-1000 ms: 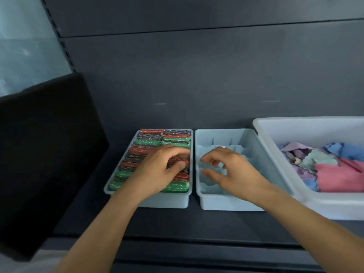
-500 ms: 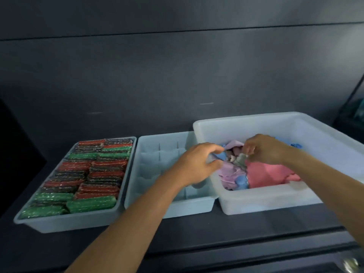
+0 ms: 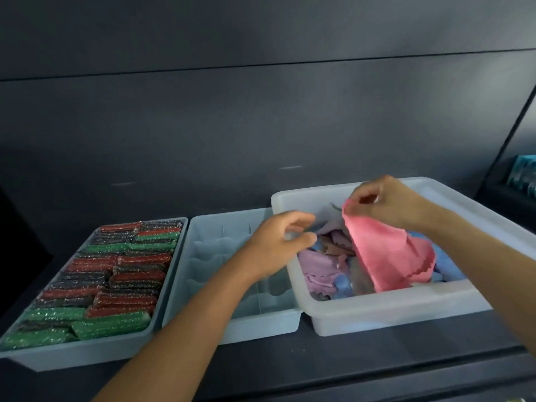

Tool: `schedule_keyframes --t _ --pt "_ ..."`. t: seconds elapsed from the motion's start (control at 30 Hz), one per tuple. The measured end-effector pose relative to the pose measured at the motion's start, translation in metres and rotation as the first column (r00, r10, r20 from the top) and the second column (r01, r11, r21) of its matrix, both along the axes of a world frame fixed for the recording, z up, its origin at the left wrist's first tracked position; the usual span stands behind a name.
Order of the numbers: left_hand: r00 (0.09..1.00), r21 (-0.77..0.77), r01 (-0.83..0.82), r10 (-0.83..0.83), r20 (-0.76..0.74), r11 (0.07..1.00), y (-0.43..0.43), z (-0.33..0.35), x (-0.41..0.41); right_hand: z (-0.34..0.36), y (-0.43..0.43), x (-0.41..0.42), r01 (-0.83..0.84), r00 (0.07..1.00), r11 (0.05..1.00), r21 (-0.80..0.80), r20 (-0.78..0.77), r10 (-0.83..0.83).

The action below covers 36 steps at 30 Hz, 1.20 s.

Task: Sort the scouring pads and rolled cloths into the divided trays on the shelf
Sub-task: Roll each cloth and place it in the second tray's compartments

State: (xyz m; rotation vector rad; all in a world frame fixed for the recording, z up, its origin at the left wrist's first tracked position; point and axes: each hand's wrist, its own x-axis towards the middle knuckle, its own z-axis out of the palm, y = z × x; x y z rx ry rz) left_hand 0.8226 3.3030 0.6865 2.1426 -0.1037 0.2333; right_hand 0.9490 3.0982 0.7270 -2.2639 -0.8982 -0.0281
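Observation:
My right hand (image 3: 385, 201) pinches a corner of a pink cloth (image 3: 385, 256) and holds it up over the white bin (image 3: 377, 317), where several loose lilac, blue and brown cloths (image 3: 322, 268) lie. My left hand (image 3: 278, 242) hovers over the bin's left rim with its fingers loosely curled and nothing in them. The light blue divided tray (image 3: 214, 256) in the middle shows bare compartments. The left tray (image 3: 87, 352) is packed with red, green and dark scouring pads (image 3: 116, 274) in rows.
All three containers stand side by side on a dark shelf (image 3: 290, 364) against a dark grey back panel. A slanted shelf upright (image 3: 513, 123) and some teal packaged goods (image 3: 525, 172) are at the far right.
My right hand has lifted the pink cloth up out of the bin. My left hand stays near the bin's left edge. The view has shifted slightly.

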Motion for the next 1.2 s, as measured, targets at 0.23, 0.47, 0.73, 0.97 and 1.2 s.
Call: schedule_keyframes --t 0.23,0.47,0.73,0.97,1.2 --pt "1.0 -0.318 -0.005 0.0 -0.016 0.948 0.008 0.045 0.007 0.055 0.036 -0.019 0.011 1.0 0.916 0.401 -0.015 -0.005" --pt "0.994 -0.353 0.08 -0.1 -0.04 0.932 0.001 0.072 0.012 0.08 0.07 -0.03 0.014 0.993 0.908 0.42 0.097 -0.061" --pt "0.986 -0.267 -0.165 0.165 -0.024 0.95 0.046 0.067 0.007 0.124 0.08 -0.039 0.014 0.991 0.836 0.549 0.102 -0.084" --pt "0.966 -0.458 -0.239 0.258 -0.023 0.856 0.114 0.07 -0.024 0.144 0.09 -0.033 0.057 0.997 0.759 0.649 0.0 -0.074" --pt "0.895 -0.664 -0.29 0.441 0.067 0.689 0.159 0.103 -0.055 0.117 0.117 -0.035 0.145 0.973 0.701 0.698 -0.229 0.026"
